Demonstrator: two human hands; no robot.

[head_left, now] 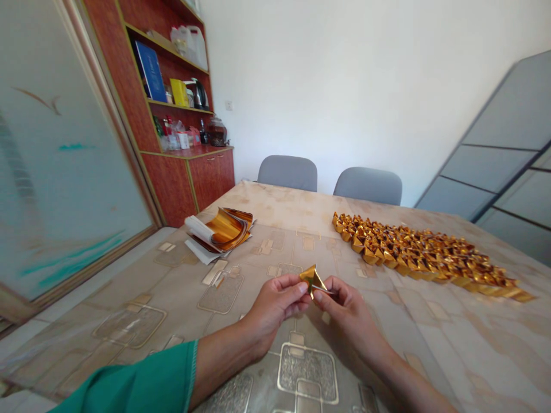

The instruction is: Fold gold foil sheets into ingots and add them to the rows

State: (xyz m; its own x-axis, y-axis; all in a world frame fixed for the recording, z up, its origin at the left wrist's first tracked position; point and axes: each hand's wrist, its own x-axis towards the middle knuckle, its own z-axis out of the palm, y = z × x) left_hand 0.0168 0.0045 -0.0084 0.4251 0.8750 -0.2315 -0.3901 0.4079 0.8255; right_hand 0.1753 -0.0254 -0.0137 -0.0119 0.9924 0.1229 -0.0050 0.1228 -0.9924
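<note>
"Left hand and right hand, both nearly closed, pinch the gold paper. Why two?"

"Maybe so its folds don't pop open. It's up over the table, between the paper stack and the gold shapes."

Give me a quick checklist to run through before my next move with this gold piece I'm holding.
1. Left hand on the gold piece: ok, thumb and fingers pinch its left side.
2. Right hand on it too: ok, gripping its right side.
3. Gold sheets apart from your hands: ok, a curled stack on the table, beyond and left of them.
4. Folded gold pieces out of the way: ok, massed at the right.
5. Green sleeve off the sheets: ok.
6. Creases sharp: cannot tell, too small to see.
</note>
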